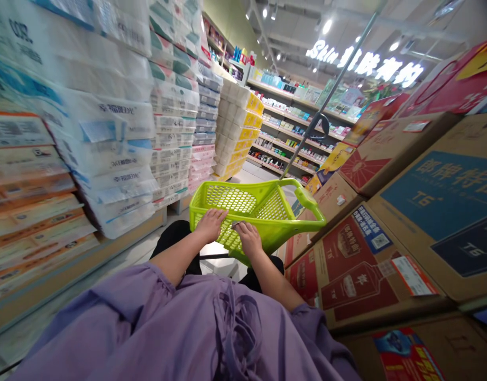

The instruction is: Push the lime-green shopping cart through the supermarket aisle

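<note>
A lime-green plastic shopping basket (267, 233) with mesh sides and a long curved handle is tilted in front of my lap. My left hand (210, 225) lies over its near rim, fingers bent across the edge and holding it. Beside it, my right hand (248, 239) is closed against the same near side. A small greyish bit shows at its fingertips, too small to name. The visible inside of the basket shows only bare mesh walls; its bottom is partly hidden by the near side.
Tall stacks of wrapped tissue packs (120, 132) line the left on a low platform. Cardboard cartons (358, 264) crowd the right, close to the basket handle. A thin metal pole (338, 79) slants up behind the basket. Farther back stand stocked shelves (291, 124).
</note>
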The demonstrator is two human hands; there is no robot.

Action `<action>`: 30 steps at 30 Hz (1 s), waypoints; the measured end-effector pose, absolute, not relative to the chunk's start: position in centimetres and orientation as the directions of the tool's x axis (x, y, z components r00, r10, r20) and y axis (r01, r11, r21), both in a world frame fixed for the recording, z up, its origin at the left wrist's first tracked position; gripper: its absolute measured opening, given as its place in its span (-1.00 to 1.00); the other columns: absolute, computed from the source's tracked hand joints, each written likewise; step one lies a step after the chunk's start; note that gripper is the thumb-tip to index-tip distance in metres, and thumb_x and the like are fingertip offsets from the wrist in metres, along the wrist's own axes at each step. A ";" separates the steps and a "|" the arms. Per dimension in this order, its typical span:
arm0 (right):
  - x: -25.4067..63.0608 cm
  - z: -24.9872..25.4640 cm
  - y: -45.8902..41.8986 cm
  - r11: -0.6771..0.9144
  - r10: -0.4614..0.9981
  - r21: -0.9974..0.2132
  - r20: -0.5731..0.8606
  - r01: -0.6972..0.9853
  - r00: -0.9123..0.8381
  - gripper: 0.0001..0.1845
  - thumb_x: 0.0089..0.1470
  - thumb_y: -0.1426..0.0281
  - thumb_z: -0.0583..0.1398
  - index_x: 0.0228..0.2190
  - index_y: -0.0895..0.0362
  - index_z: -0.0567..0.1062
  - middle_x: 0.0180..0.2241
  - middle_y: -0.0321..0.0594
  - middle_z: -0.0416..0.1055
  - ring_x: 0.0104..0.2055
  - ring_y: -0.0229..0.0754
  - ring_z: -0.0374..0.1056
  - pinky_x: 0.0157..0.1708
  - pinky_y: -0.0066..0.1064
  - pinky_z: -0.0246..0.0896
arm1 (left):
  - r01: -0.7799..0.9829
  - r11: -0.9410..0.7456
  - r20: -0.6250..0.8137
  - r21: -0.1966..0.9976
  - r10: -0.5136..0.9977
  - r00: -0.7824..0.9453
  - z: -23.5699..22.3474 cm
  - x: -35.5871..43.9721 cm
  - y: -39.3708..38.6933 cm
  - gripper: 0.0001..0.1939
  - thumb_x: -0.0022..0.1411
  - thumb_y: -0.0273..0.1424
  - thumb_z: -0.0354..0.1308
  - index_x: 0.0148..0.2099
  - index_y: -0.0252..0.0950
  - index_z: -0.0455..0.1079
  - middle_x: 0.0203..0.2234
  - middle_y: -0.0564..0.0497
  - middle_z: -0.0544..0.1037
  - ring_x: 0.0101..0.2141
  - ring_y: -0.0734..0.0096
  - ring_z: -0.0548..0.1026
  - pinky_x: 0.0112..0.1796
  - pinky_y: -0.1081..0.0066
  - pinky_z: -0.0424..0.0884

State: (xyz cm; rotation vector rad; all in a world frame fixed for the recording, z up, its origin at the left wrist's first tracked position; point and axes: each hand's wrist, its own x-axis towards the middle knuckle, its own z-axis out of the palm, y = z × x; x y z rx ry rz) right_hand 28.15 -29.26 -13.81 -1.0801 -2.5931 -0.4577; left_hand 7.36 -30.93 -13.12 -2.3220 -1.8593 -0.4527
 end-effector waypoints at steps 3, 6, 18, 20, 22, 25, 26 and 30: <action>29.9 -14.6 -29.5 0.661 0.639 0.157 0.395 0.734 -0.660 -0.52 0.19 0.53 -0.01 0.12 0.08 0.35 0.03 -0.10 0.37 0.02 -0.06 0.21 0.02 -0.26 0.09 | 0.967 -0.244 0.305 0.071 0.928 0.212 -13.1 7.2 -31.1 -0.27 0.14 -0.44 0.06 0.35 -0.24 0.00 0.22 -0.12 0.25 0.21 0.11 0.14 0.24 0.13 -0.05; 30.7 -14.6 -29.5 0.639 0.658 0.149 0.404 0.755 -0.636 -0.55 0.18 0.53 0.01 0.07 0.10 0.40 0.00 -0.08 0.39 -0.02 -0.05 0.23 0.02 -0.25 0.12 | 0.972 -0.220 0.307 0.087 0.934 0.184 -13.2 7.5 -31.1 -0.30 0.13 -0.43 0.07 0.33 -0.28 0.04 0.22 -0.15 0.23 0.22 0.09 0.13 0.25 0.12 -0.08; 32.8 -16.6 -29.3 0.585 0.718 -0.061 0.503 0.808 -0.482 -0.52 0.09 0.63 0.02 0.00 0.12 0.45 0.01 -0.11 0.41 -0.02 -0.14 0.28 0.03 -0.37 0.19 | 0.974 -0.215 0.290 0.071 0.939 0.186 -13.3 7.4 -30.9 -0.34 0.21 -0.34 0.03 0.32 -0.37 0.04 0.23 -0.20 0.21 0.23 0.05 0.11 0.26 0.12 -0.11; 34.5 -17.5 -29.5 0.498 0.774 -0.144 0.519 0.855 -0.364 -0.52 0.05 0.66 0.00 -0.05 0.17 0.47 -0.07 -0.09 0.44 -0.08 -0.15 0.32 -0.03 -0.37 0.24 | 0.975 -0.210 0.294 0.073 0.939 0.180 -13.4 7.5 -30.7 -0.34 0.19 -0.35 0.05 0.32 -0.35 0.05 0.23 -0.19 0.22 0.23 0.06 0.11 0.26 0.12 -0.12; 35.0 -17.9 -29.3 0.453 0.797 -0.176 0.520 0.874 -0.309 -0.55 0.03 0.66 -0.01 -0.10 0.20 0.48 -0.13 -0.08 0.46 -0.11 -0.15 0.33 -0.07 -0.36 0.26 | 0.976 -0.202 0.307 0.081 0.937 0.169 -13.5 7.7 -30.5 -0.33 0.17 -0.36 0.07 0.31 -0.30 0.06 0.22 -0.16 0.23 0.22 0.07 0.12 0.26 0.13 -0.11; 33.0 -17.3 -28.4 0.493 0.778 -0.155 0.519 0.856 -0.354 -0.57 0.04 0.64 0.03 -0.08 0.18 0.48 -0.09 -0.09 0.45 -0.07 -0.15 0.31 -0.03 -0.38 0.24 | 0.977 -0.194 0.318 0.088 0.935 0.157 -13.6 7.9 -30.3 -0.32 0.14 -0.36 0.09 0.31 -0.24 0.06 0.21 -0.12 0.25 0.21 0.09 0.14 0.25 0.12 -0.08; 31.9 -16.9 -28.1 0.521 0.764 -0.143 0.519 0.842 -0.385 -0.56 0.05 0.64 0.04 -0.06 0.14 0.47 -0.05 -0.12 0.44 -0.04 -0.15 0.29 -0.01 -0.39 0.23 | 0.977 -0.196 0.317 0.087 0.935 0.159 -13.5 8.0 -30.3 -0.32 0.14 -0.36 0.09 0.31 -0.23 0.06 0.21 -0.12 0.25 0.21 0.09 0.14 0.25 0.12 -0.08; 29.0 -15.7 -27.9 0.620 0.704 -0.085 0.500 0.780 -0.504 -0.53 0.08 0.61 0.06 -0.01 0.03 0.45 0.02 -0.20 0.40 0.00 -0.12 0.24 0.01 -0.36 0.22 | 0.973 -0.216 0.294 0.081 0.938 0.183 -13.1 7.8 -30.6 -0.33 0.16 -0.37 0.08 0.31 -0.29 0.06 0.22 -0.17 0.24 0.21 0.09 0.14 0.24 0.12 -0.07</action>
